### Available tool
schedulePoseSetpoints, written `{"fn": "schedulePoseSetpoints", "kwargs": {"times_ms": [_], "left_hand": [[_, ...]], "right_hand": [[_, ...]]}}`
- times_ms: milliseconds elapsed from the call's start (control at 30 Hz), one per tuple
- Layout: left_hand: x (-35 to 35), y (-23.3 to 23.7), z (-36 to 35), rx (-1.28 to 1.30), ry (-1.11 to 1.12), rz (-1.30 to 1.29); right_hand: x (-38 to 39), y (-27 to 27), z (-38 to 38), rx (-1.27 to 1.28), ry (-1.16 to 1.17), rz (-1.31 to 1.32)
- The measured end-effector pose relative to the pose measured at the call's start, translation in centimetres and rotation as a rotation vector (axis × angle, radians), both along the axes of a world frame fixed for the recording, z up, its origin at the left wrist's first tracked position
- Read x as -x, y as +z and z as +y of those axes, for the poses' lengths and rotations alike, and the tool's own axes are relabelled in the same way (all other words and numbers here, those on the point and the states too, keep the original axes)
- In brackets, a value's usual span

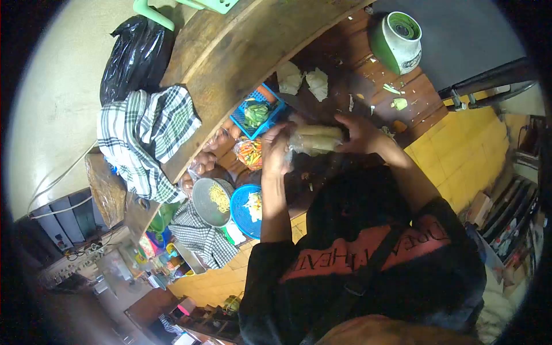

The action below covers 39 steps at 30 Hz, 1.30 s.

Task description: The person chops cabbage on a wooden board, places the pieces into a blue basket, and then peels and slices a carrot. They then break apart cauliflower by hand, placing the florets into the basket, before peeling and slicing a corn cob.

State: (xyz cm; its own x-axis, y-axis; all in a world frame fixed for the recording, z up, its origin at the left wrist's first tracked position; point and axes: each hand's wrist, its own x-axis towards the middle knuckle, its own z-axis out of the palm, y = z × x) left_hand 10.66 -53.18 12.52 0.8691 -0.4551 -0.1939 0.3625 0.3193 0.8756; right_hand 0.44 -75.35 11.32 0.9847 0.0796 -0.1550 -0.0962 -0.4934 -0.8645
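Observation:
Between my hands, above the brown table, is a clear plastic bag of long, pale, rounded pieces [317,140], slightly blurred. My left hand [277,146] is closed around the bag's left end, where loose plastic shows by the fingers. At the other end, my right hand [361,135] cups the pieces, thumb and fingers on either side. Left of my left hand sit a bag of red and orange chillies [249,153] and a blue basket [265,129] with green leaves in it. Two pale, crumpled leaf-like pieces [317,84] lie beyond my hands.
A grey bowl [202,211] of yellow strips and a blue colander [240,215] stand at the left. A wooden ledge [214,60] runs above the table, with a checked cloth [144,126] over it. Scraps litter the table near a green-and-white container [397,49].

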Motion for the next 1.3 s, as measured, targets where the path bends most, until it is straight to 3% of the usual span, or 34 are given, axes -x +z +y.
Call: {"fn": "schedulePoseSetpoints", "kwargs": {"times_ms": [67, 133, 200, 267, 333, 367, 400, 433, 467, 500, 567, 600, 633, 700, 833, 900, 1033, 1100, 1233, 1300], "left_hand": [[-0.5, 0.7, 0.4, -0.193, -0.125, -0.094], [-0.9, 0.8, 0.3, -0.275, -0.115, -0.129], [-1.5, 1.3, 0.9, -0.563, -0.14, -0.282], [-2.8, 1.5, 1.2, -0.425, -0.07, -0.254], [-4.9, 1.9, 1.6, -0.35, 0.18, -0.135], [-5.9, 2.5, 1.9, -0.538, 0.246, -0.342], [-7.4, 1.9, 2.7, -0.525, 0.26, -0.401], [-9.8, -0.4, 4.2, -0.765, 0.342, -0.58], [-12.0, -2.4, 5.3, -1.004, 0.424, -0.756], [-13.4, -2.7, 5.3, -0.998, 0.419, -0.759], [-14.9, -3.2, 5.1, -1.254, 0.596, -1.519], [-15.6, -3.7, 5.2, -1.316, 0.619, -1.684], [-16.5, -4.0, 5.3, -1.414, 0.536, -1.598], [-18.3, -4.6, 5.7, -1.608, 0.365, -1.402], [-20.5, -4.4, 7.7, -1.758, 0.208, -1.14], [-21.2, -3.8, 8.8, -1.777, 0.17, -1.053], [-21.3, -1.5, 11.1, -1.717, 0.189, -0.914], [-20.2, -0.2, 12.3, -1.644, 0.229, -0.838], [-13.7, 2.6, 13.0, -1.372, 0.318, -0.552], [-8.6, 3.9, 10.5, -0.638, 0.324, -0.317]], "right_hand": [[-0.2, -1.1, 0.3, 0.021, -0.019, -0.027], [-1.2, -1.0, 0.7, 0.042, -0.024, -0.065], [-2.7, -0.6, 1.5, 0.034, -0.047, -0.045], [-4.5, -0.4, 2.7, 0.098, -0.126, -0.182], [-6.0, -1.3, 3.5, 0.163, -0.219, -0.317], [-6.9, -2.5, 3.8, -0.109, -0.273, -0.286], [-7.6, -3.3, 4.0, -0.379, -0.326, -0.256], [-7.6, -3.7, 4.0, -0.377, -0.334, -0.265], [-7.2, -4.0, 3.8, -0.177, -0.381, -0.162], [-6.7, -4.5, 3.5, 0.023, -0.424, -0.054], [-5.6, -6.9, 3.2, 0.059, -0.422, -0.034], [-5.0, -7.7, 2.8, 0.092, -0.415, -0.016], [-4.0, -7.7, 2.4, 0.093, -0.424, -0.015], [-1.4, -7.4, 1.7, -0.436, -0.49, -0.08], [2.2, -7.1, -0.1, -0.316, -0.527, -0.105], [3.8, -5.3, -0.4, -0.063, -0.63, 0.035], [4.9, -6.2, -0.5, -0.017, -0.589, -0.031], [4.9, -4.4, -0.3, 0.063, -0.534, 0.118], [4.5, -9.2, 0.5, -0.125, -0.468, 0.066], [3.2, -6.8, 1.8, 0.074, -0.391, -0.435]]}}
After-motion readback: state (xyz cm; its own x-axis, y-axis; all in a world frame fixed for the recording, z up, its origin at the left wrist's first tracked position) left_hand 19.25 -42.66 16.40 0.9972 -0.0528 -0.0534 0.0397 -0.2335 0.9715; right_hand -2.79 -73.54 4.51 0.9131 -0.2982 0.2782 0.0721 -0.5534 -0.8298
